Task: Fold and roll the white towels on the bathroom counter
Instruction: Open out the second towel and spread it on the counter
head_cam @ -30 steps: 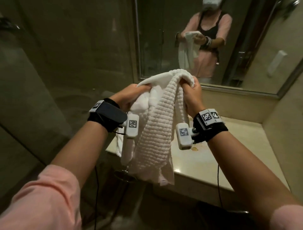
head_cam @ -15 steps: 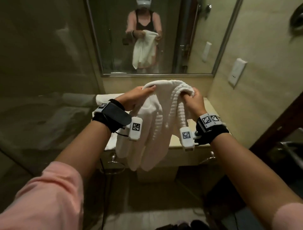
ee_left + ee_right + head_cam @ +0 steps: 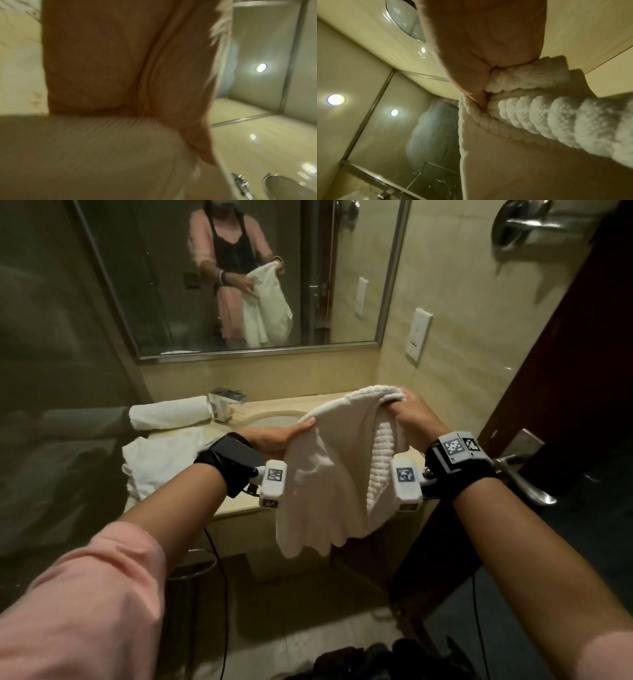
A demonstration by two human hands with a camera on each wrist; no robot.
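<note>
A white towel [image 3: 329, 470] is held up in the air in front of the bathroom counter [image 3: 239, 501], its bulk hanging below both hands and past the counter's front edge. Its ribbed top edge is gripped by the right hand [image 3: 416, 419], whose fingers [image 3: 481, 40] are curled tightly round the bunched fabric. The towel's other upper edge is held by the left hand [image 3: 274, 436]; the thumb is seen lying extended along the cloth, while the remaining fingers are hidden behind it, so their curl cannot be told. Beyond the left fingers, a rolled towel [image 3: 169, 414] lies on the counter beside the tap [image 3: 224, 402], and a crumpled towel [image 3: 157, 463] lies just outside the left wrist. The sink basin [image 3: 274, 419] is seen between the two hands. A mirror [image 3: 239, 278] is mounted above.
</note>
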